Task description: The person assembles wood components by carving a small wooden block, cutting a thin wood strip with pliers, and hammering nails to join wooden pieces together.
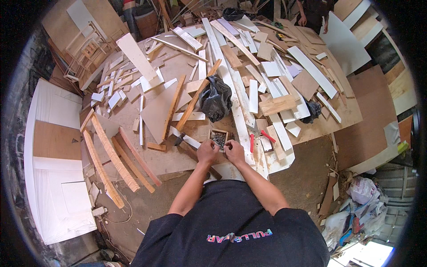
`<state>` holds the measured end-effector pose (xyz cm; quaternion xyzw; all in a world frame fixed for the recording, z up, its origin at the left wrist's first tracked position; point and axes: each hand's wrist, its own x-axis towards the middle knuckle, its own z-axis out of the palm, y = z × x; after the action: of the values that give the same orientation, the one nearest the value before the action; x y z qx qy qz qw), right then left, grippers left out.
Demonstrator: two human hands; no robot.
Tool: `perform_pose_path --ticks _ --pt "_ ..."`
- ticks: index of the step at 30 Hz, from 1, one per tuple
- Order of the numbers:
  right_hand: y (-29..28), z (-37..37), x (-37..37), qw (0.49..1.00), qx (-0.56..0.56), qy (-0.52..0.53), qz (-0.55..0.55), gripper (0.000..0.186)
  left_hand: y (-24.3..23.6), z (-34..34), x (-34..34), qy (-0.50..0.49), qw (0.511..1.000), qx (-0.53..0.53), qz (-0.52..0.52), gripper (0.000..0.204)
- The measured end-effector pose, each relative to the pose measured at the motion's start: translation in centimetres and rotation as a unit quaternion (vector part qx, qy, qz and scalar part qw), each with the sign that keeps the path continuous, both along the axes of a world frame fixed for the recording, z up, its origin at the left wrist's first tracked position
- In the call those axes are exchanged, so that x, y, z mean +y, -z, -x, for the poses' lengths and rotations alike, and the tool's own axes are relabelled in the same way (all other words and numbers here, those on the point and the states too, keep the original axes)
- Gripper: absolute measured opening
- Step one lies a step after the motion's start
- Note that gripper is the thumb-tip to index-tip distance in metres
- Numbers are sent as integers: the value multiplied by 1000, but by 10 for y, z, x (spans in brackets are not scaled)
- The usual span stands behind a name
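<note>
A small wooden box (219, 137) of dark metal bits, perhaps nails, sits near the table's front edge. My left hand (207, 151) is at its near left corner and my right hand (235, 151) at its near right, both with fingers curled; what they pinch, if anything, is too small to tell. A black-headed hammer (180, 139) lies left of the box. Red-handled pliers (268, 136) lie to the right on white boards. A black plastic bag (215, 99) rests just beyond the box.
Scrap boards (310, 69) cover the wide table (170, 159). Long wooden strips (104, 169) jut over its left edge. Panels (364, 115) lean at the right, above plastic bags (362, 191). Another person (302, 17) stands at the back right.
</note>
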<state>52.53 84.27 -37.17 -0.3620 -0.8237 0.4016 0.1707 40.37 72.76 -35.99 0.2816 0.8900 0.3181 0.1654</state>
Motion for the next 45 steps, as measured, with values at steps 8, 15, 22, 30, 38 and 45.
perform_pose_path --ticks 8,15,22,30,38,45 --pt "-22 63 9 988 -96 -12 -123 27 4 5 -11 18 998 30 -51 20" --pt "-21 78 8 972 -183 -29 -144 24 19 1 -18 -10 993 8 -118 18" --pt "-14 62 22 990 -114 -59 -64 20 2 -1 -25 0 990 -6 -138 16" --pt "-11 46 15 997 -26 -6 67 20 -11 15 -23 16 993 -36 -109 14" --pt "1 36 16 967 5 3 254 30 3 11 9 -34 960 -167 -220 27" --pt "-8 34 21 907 -33 -2 420 28 -17 25 5 -104 877 -427 -193 26"
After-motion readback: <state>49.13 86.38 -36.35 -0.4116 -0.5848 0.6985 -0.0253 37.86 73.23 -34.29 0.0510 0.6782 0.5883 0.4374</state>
